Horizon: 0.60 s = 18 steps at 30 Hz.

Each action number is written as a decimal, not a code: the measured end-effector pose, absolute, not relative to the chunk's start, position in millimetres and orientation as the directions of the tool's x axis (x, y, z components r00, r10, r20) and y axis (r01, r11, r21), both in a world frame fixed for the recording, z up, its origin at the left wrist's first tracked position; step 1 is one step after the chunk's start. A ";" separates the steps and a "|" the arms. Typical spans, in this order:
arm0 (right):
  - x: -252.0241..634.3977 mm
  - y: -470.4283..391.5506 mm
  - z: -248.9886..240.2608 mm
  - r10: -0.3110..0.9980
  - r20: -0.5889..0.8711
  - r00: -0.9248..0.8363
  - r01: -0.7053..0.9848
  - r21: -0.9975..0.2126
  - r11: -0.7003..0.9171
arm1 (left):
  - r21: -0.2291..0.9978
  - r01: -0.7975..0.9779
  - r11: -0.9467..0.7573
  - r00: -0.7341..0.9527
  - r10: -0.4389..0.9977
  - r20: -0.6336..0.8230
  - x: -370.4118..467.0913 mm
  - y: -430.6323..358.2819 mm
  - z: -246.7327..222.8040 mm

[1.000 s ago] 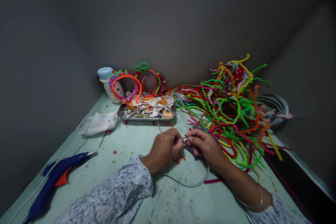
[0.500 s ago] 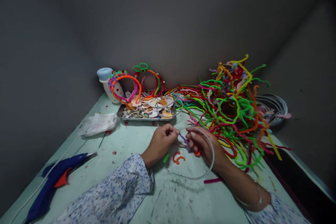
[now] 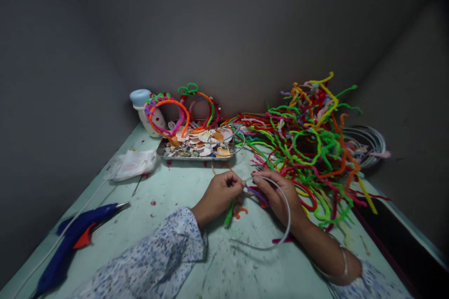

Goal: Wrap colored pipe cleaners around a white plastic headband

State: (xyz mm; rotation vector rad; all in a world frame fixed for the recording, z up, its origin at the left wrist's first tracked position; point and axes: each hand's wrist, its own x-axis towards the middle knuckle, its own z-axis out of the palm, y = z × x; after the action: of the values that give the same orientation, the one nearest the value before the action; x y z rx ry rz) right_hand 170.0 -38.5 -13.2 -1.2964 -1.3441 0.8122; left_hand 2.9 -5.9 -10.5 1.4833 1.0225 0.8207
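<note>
My left hand (image 3: 222,195) pinches the end of a pale wire hoop (image 3: 288,210) between thumb and fingertips, where a purple pipe cleaner (image 3: 258,194) meets it. Just to the right, my right hand (image 3: 280,196) has its thumb and fingers closed on the upper part of the hoop, with the purple piece running beneath them. The hoop curves down below my right hand, its free end pointing left over the table. A green pipe cleaner piece (image 3: 228,215) hangs below my left hand. Small orange pieces (image 3: 240,214) lie between the hands.
A metal tray (image 3: 196,159) of shells sits behind the hands, with finished headbands (image 3: 188,119) and a blue-lidded bottle (image 3: 141,98). Pipe cleaners (image 3: 315,149) pile at right beside coiled wire (image 3: 377,142). A blue glue gun (image 3: 59,252) and plastic bag (image 3: 135,166) lie left.
Both hands have shifted slightly right and down. My right fingers have closed in on the hoop, which has swung lower and right, and the purple piece now slants toward my right hand.
</note>
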 end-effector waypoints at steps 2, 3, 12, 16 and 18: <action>169.2 -37.9 -13.4 0.952 0.272 0.139 0.283 -0.932 0.225 | 0.983 0.181 -0.032 0.375 0.926 -0.039 3.0 -6.1 -12.4; 168.9 -37.8 -13.1 0.949 0.283 0.140 0.295 -0.927 0.233 | 0.980 0.196 -0.038 0.365 0.930 -0.037 3.1 -6.4 -13.1; 166.8 -39.3 -9.7 0.932 0.347 0.105 0.329 -0.896 0.297 | 0.951 0.293 -0.102 0.317 0.948 0.004 4.2 -7.9 -18.8; 166.8 -39.9 -10.2 0.922 0.376 0.095 0.352 -0.879 0.322 | 0.930 0.330 -0.165 0.312 0.948 0.057 4.8 -9.6 -19.8; 166.7 -39.9 -10.4 0.919 0.383 0.094 0.361 -0.874 0.327 | 0.915 0.353 -0.194 0.309 0.948 0.082 4.9 -11.3 -19.1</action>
State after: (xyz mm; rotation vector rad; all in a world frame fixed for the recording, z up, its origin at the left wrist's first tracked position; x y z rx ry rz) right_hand 166.7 -39.9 -10.4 -1.2343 -1.4784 0.6297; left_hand 4.9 -11.3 -19.1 1.7228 1.1812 0.8762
